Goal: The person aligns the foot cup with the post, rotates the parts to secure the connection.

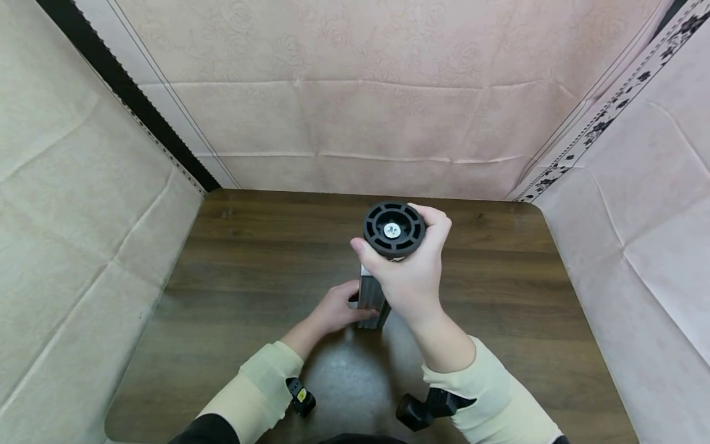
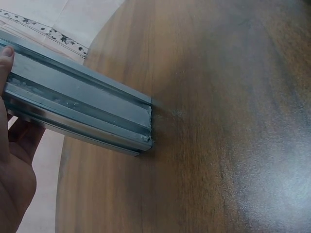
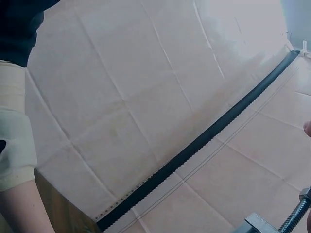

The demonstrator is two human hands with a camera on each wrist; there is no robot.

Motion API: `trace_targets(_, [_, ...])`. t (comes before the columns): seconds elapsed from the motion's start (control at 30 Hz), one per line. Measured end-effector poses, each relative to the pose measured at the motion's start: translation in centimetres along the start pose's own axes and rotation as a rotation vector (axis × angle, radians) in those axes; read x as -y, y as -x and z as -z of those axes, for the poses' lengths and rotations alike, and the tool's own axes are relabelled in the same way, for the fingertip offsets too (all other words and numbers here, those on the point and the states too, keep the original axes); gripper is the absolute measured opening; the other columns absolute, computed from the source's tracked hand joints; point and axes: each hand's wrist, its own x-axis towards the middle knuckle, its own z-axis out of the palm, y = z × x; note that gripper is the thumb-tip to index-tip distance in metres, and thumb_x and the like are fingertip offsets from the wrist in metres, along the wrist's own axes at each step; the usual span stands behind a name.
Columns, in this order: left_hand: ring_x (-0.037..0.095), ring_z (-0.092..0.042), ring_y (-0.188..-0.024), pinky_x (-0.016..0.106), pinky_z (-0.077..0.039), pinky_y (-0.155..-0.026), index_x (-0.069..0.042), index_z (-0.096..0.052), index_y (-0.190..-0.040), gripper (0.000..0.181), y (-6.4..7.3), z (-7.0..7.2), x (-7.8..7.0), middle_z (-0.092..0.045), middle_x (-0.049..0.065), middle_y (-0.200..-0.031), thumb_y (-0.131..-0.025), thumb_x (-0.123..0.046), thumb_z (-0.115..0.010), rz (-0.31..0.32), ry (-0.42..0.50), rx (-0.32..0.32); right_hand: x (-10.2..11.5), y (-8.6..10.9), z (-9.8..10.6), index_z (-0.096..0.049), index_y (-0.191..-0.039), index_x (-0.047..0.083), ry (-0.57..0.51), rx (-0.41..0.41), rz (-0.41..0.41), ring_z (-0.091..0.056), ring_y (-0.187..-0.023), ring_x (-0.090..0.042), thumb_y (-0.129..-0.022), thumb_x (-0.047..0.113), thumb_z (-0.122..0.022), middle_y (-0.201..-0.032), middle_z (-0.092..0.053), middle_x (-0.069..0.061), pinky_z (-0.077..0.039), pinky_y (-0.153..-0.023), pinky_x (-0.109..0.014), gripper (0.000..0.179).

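A metal channel profile [image 2: 82, 92] stands on the wooden table, its lower end at the tabletop in the left wrist view. My left hand [image 1: 335, 308] grips its lower part, thumb on one side and fingers on the other. On top is a black round levelling foot [image 1: 394, 229] with a screw head in its centre. My right hand [image 1: 416, 265] holds this foot by the rim between thumb and fingers. In the right wrist view a threaded bolt [image 3: 295, 213] with a nut rises from the metal end; most of the right hand is out of that view.
The brown wooden table [image 1: 249, 259] has rounded corners. Pale creased cloth [image 1: 360, 117] hangs behind it and on both sides, with a black strip [image 1: 133, 92] at the left and a floral border [image 1: 610, 117] at the right. Both wrists wear small black devices.
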Motion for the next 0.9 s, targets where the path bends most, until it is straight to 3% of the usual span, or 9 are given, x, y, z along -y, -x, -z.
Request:
trace_targets(0.27, [0.012,-0.056,-0.108,0.037,-0.045,-0.091,-0.025,-0.063,-0.111,0.035,-0.1,-0.1,-0.1,-0.063,-0.008,-0.113,-0.079,-0.028,-0.076,0.019,0.014,0.013,-0.3,0.4,-0.7,-0.031,-0.117,-0.007,-0.035,-0.068,0.123,-0.054,-0.094,-0.024,-0.068,0.005,-0.081,-0.113,-0.045,-0.003,-0.048,-0.076,-0.028,0.070])
trace_targets(0.43, [0.013,-0.057,-0.108,0.038,-0.045,-0.091,-0.020,-0.063,-0.112,0.037,-0.1,-0.1,0.0,-0.063,-0.005,-0.113,-0.079,-0.027,-0.076,0.022,0.014,0.015,-0.4,0.4,-0.7,-0.031,-0.117,-0.007,-0.055,-0.063,0.124,-0.055,-0.092,-0.024,-0.069,0.009,-0.081,-0.111,-0.047,-0.004,-0.048,-0.075,-0.028,0.070])
trace_targets(0.6, [0.014,-0.057,-0.107,0.038,-0.046,-0.090,-0.017,-0.063,-0.113,0.039,0.0,-0.1,-0.1,-0.063,-0.003,-0.113,-0.079,-0.027,-0.076,0.013,0.002,0.016,-0.2,0.3,-0.4,-0.031,-0.119,-0.002,-0.075,-0.010,0.057,-0.055,-0.092,-0.023,-0.070,0.010,-0.079,-0.113,-0.047,-0.008,-0.048,-0.075,-0.027,0.070])
trace_targets(0.73, [0.014,-0.057,-0.107,0.037,-0.046,-0.090,-0.021,-0.063,-0.113,0.038,0.0,-0.1,0.0,-0.063,-0.005,-0.114,-0.078,-0.029,-0.077,0.017,-0.015,0.011,-0.1,0.2,0.2,-0.029,-0.126,0.002,-0.030,0.031,0.021,-0.049,-0.097,-0.018,-0.071,0.035,-0.079,-0.111,-0.043,-0.007,-0.043,-0.080,-0.025,0.081])
trace_targets(0.9, [0.014,-0.055,-0.111,0.038,-0.045,-0.091,-0.025,-0.060,-0.120,0.044,-0.1,-0.1,0.0,-0.061,-0.005,-0.120,-0.079,-0.031,-0.075,0.038,-0.026,0.020,0.2,-0.8,0.9,-0.027,-0.130,-0.002,-0.013,0.049,0.100,-0.039,-0.097,-0.018,-0.068,0.063,-0.071,-0.107,-0.036,-0.004,-0.036,-0.084,-0.025,0.100])
